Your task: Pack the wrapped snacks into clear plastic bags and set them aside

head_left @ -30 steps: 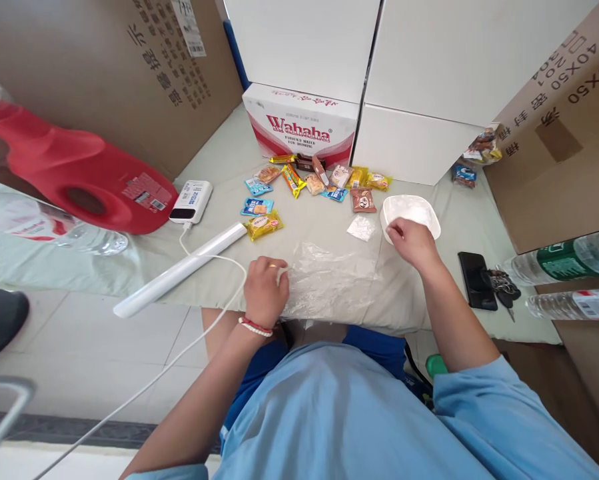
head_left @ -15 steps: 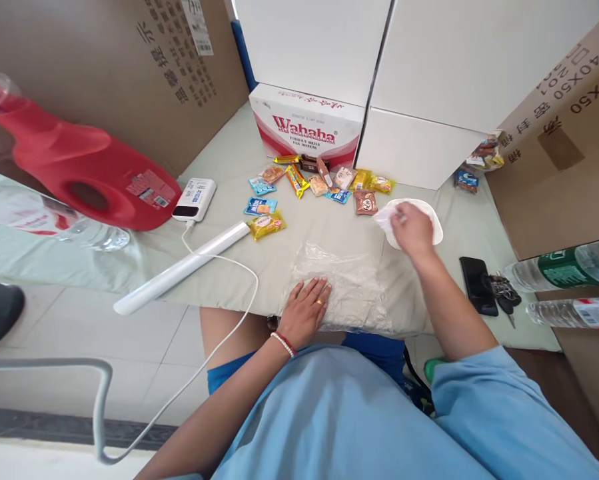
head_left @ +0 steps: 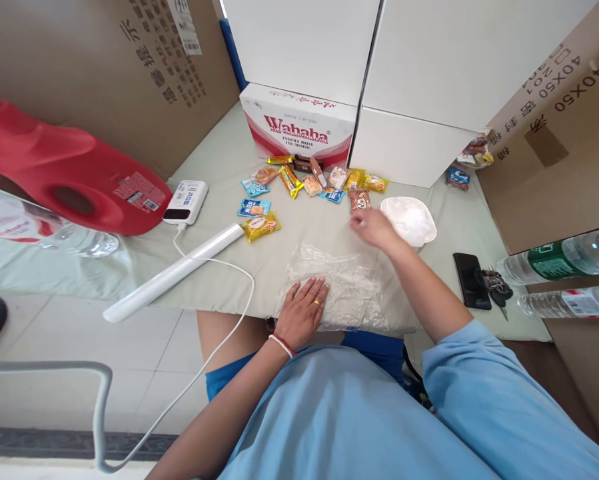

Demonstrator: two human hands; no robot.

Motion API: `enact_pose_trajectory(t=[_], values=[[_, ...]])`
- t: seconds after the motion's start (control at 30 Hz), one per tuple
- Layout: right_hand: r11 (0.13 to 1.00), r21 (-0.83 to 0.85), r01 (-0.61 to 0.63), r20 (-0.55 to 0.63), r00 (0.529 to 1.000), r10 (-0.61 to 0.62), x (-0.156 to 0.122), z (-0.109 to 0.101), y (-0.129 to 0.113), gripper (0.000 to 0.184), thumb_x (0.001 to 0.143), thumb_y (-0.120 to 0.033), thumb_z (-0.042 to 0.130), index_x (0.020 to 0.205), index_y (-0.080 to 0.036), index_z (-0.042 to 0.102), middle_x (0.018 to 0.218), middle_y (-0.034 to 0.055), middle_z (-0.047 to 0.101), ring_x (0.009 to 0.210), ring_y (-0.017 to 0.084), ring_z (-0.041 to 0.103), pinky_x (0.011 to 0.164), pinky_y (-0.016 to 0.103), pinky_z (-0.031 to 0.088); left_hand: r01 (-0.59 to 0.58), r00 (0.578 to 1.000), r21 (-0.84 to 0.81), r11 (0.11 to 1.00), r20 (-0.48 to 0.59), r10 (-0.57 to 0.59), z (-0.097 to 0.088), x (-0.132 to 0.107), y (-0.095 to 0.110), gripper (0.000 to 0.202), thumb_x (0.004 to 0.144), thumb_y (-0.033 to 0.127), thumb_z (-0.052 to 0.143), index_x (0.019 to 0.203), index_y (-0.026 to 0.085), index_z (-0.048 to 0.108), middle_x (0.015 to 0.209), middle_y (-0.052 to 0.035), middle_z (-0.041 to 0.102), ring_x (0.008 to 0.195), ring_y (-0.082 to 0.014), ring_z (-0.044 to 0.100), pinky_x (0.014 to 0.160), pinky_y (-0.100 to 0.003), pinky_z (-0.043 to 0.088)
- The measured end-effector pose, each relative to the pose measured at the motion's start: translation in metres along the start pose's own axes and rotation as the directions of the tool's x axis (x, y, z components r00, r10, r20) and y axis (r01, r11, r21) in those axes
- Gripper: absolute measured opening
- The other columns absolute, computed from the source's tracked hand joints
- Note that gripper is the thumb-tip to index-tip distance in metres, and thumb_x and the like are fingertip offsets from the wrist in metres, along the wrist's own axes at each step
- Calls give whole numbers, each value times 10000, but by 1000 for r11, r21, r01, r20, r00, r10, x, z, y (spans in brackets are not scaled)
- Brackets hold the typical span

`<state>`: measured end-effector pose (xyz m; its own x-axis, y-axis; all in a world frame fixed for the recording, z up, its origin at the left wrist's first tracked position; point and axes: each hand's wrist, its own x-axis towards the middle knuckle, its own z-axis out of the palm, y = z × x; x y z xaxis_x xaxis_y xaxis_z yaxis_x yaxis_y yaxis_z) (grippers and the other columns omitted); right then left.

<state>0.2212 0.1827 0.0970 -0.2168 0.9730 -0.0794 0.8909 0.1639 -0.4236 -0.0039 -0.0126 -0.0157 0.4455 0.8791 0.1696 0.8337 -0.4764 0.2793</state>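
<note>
**Left palm flat on plastic at the table's near edge; right hand up by the snacks**

The left hand (head_left: 303,312) lies open, fingers spread and pressed flat on the near end of a clear plastic sheet (head_left: 342,283). The sheet is crumpled on the pale green tablecloth (head_left: 219,160) and reaches the table's near edge.

The right hand (head_left: 374,227) hovers beyond the sheet's far edge, fingers loosely curled. It is blurred, so whether it holds anything cannot be told. It sits between a brown snack packet (head_left: 359,199) and a white bowl (head_left: 409,220), close to both.

Bare cloth lies open between the sheet and the row of snack packets (head_left: 299,181) before the Wahaha box (head_left: 297,127). To the left, a white tube (head_left: 172,273) runs diagonally and overhangs the near edge. To the right, a black phone (head_left: 472,280) and keys (head_left: 496,288) lie apart from the sheet.
</note>
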Motion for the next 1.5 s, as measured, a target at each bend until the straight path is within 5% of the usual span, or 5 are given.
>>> enact_pose_trajectory(t=[0.17,0.43,0.67,1.07,1.5], values=[[968,-150,203,399,908,-129,24,64,-49,118,857,-232,707,949,-213,778,1038,54,768,921,194,669,747,248,431,2,1000,23,1000,9,-2,1,0,0,494,1065,287,373,1546,247,476,1614,-63,467,1504,-264,427,1232,-507,297],[908,-252,335,225,933,-282,72,30,-86,242,964,-233,561,1115,-191,745,1166,97,746,1057,234,665,771,271,435,5,1000,28,1000,20,-5,3,2,-2,497,1056,278,382,1542,244,482,1620,-57,463,1516,-249,408,1239,-506,291],[831,-360,424,647,755,-105,46,53,-91,354,803,-373,812,1085,-162,778,1126,125,764,995,252,699,734,275,466,-2,1000,37,999,7,1,5,1,-1,489,1063,281,375,1537,234,486,1624,-59,457,1512,-253,414,1239,-512,280],[821,-288,493,292,862,-415,61,40,-99,311,980,-137,511,1232,-133,695,1237,155,665,1062,253,647,858,316,457,38,999,3,999,-29,-38,5,11,-4,470,1051,257,390,1502,214,517,1629,-87,453,1518,-263,398,1221,-511,321],[896,-215,389,203,915,-348,-101,74,38,599,1022,-445,526,1563,-194,465,1676,121,352,1534,318,331,1247,512,304,265,962,-13,964,-60,-266,-11,26,-40,474,1059,359,376,1472,199,542,1608,-131,473,1512,-323,402,1215,-618,283]])
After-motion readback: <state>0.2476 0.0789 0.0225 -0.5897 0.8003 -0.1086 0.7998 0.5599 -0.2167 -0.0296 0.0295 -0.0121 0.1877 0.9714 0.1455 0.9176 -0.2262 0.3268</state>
